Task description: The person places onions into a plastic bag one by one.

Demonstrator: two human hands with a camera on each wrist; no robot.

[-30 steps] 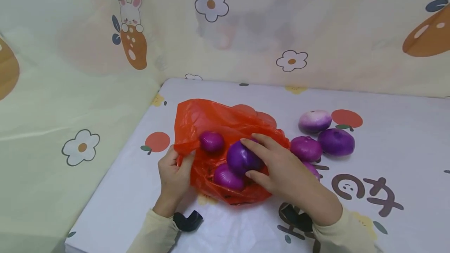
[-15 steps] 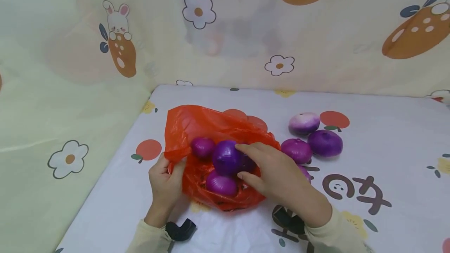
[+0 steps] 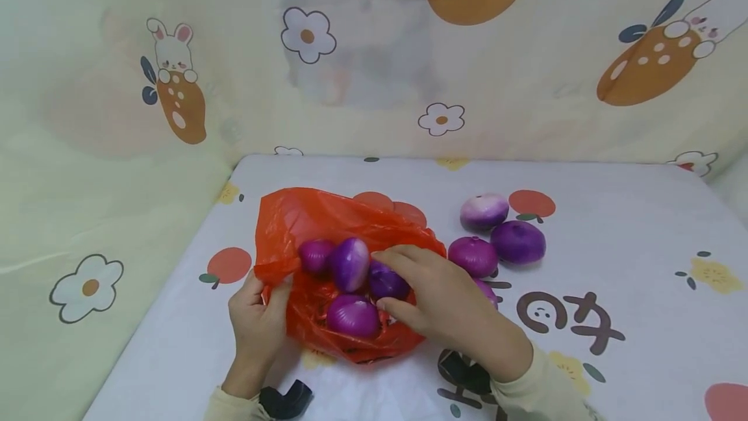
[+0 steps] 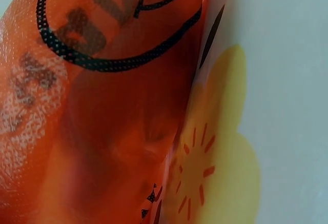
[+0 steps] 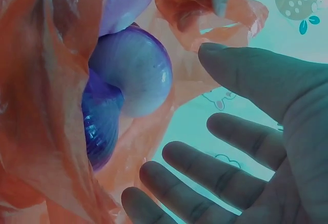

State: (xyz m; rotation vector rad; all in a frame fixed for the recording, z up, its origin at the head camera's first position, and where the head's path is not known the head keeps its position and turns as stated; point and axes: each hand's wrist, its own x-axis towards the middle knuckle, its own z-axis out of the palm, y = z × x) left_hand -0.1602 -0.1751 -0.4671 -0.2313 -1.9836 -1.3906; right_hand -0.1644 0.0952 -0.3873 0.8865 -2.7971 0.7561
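A red plastic bag lies with its mouth towards me, several purple onions inside it. Its left edge is pinched by my left hand. Inside are a pale-sided onion, a small magenta one, a round magenta one and a dark purple one. My right hand is beside the dark onion, fingers spread. In the right wrist view the fingers of that hand are extended and hold nothing, apart from the pale onion. The left wrist view shows the bag's side, not the hand.
Right of the bag, outside it, are a white-and-purple onion, a dark purple onion, a magenta onion and another partly behind my right wrist. A patterned cloth covers the table; a printed sheet hangs behind.
The dark round onion that my right hand held has been let go and rolled left, its pale side now showing. Another dark onion is uncovered beside my fingers. The head view has shifted right and up.
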